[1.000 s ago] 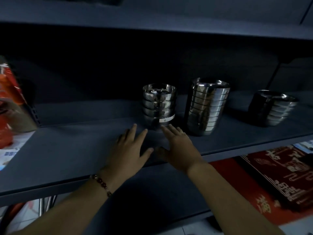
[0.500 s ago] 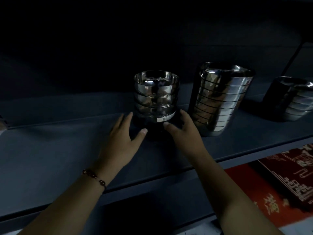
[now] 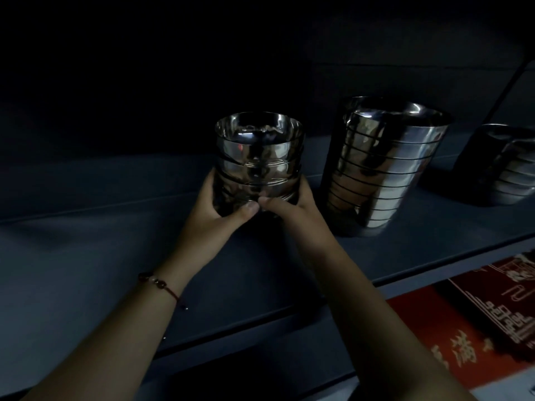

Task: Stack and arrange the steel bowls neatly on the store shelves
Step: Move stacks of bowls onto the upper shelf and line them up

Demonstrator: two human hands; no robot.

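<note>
Both hands clasp the short stack of steel bowls [image 3: 257, 160] near its base on the dark shelf [image 3: 86, 270]. The left hand [image 3: 215, 209] wraps the stack's left side, thumb across the front; the right hand [image 3: 292, 204] curls round the right side, its thumb tip touching the left thumb. In the dim light it is hard to tell whether the stack rests on the shelf or is just lifted. A taller stack of bowls [image 3: 385, 166] stands just beside it to the right, and a third stack [image 3: 498, 166] further right. A red printed box [image 3: 463, 328] lies below the shelf.
</note>
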